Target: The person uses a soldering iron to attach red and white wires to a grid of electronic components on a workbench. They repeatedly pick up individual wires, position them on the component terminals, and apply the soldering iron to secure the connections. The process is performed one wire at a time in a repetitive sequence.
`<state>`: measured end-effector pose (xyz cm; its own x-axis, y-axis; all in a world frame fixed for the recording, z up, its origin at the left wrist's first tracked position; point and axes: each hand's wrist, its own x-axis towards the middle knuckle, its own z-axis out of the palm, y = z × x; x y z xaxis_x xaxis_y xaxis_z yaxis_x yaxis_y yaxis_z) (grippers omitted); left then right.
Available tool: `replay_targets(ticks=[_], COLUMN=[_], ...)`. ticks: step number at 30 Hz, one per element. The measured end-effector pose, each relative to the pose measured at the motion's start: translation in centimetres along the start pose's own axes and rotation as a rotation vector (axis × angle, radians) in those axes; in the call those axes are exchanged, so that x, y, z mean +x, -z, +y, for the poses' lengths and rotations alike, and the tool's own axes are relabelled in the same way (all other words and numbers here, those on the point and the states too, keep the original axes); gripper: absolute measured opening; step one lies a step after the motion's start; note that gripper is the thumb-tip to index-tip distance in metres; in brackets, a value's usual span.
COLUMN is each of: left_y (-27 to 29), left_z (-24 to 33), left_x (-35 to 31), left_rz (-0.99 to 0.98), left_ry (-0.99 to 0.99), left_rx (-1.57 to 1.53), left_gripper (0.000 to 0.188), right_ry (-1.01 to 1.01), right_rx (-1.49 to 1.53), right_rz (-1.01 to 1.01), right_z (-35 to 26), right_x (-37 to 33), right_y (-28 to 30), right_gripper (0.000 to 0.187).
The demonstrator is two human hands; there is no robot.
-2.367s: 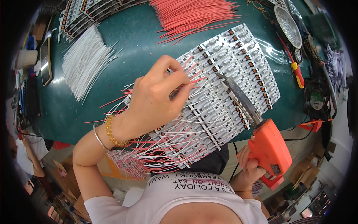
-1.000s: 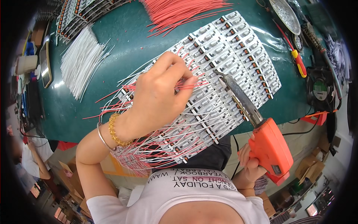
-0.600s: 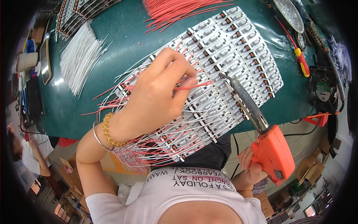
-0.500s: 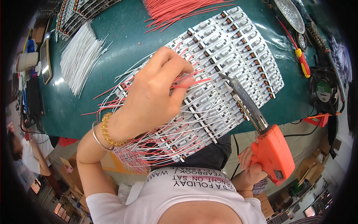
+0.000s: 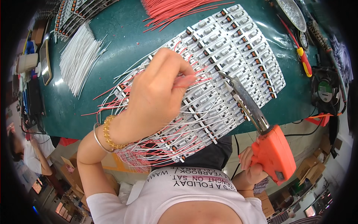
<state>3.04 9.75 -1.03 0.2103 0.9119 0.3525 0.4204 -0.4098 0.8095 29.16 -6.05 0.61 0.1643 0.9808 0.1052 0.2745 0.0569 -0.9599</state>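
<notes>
The left hand pinches thin red wires, blurred at the grip, and covers part of the white circuit-board panel. The right hand, partly hidden, grasps the orange pistol-shaped soldering tool.

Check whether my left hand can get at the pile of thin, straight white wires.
Probably yes: glossy green tabletop and loose red and white wires lie between the left hand and the white pile, with nothing tall blocking. It appears to be pinching thin red wires, though.
</notes>
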Motion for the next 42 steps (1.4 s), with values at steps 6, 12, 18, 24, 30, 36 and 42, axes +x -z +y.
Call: replay_targets(ticks=[6,12,18,24,30,36,42], left_y=[-2.0,-2.7,-2.9,-2.7,-2.7,-1.7,-0.8], left_z=[0.5,0.0,0.2,0.2,0.0,1.1,1.2], left_x=[-0.6,-0.6,-0.4,-0.5,-0.5,-0.5,-0.7], left_rz=[0.070,0.147,0.132,0.125,0.140,0.071,0.047], left_ry=[-0.101,-0.180,-0.205,-0.207,-0.226,-0.177,-0.174], left_rx=[0.171,0.248,0.327,0.308,0.312,0.145,0.271], left_gripper=[0.015,0.016,0.016,0.015,0.016,0.016,0.011], right_ry=[-0.052,-0.199,-0.370,0.020,0.048,-0.028,-0.030], right_rx=[-0.015,-0.100,-0.029,-0.093,0.017,0.083,0.130], right_rz=[-0.074,-0.053,-0.045,-0.056,-0.065,-0.019,-0.027], right_z=[0.1,-0.6,-1.7,1.0,1.1,-0.2,-1.0], right_x=[-0.4,-0.9,-0.9,-1.0,-0.6,-0.2,-0.1], right_y=[1.0,1.2,1.1,1.9,1.4,0.4,0.1], right_gripper=[0.076,0.072,0.076,0.078,0.077,0.078,0.078])
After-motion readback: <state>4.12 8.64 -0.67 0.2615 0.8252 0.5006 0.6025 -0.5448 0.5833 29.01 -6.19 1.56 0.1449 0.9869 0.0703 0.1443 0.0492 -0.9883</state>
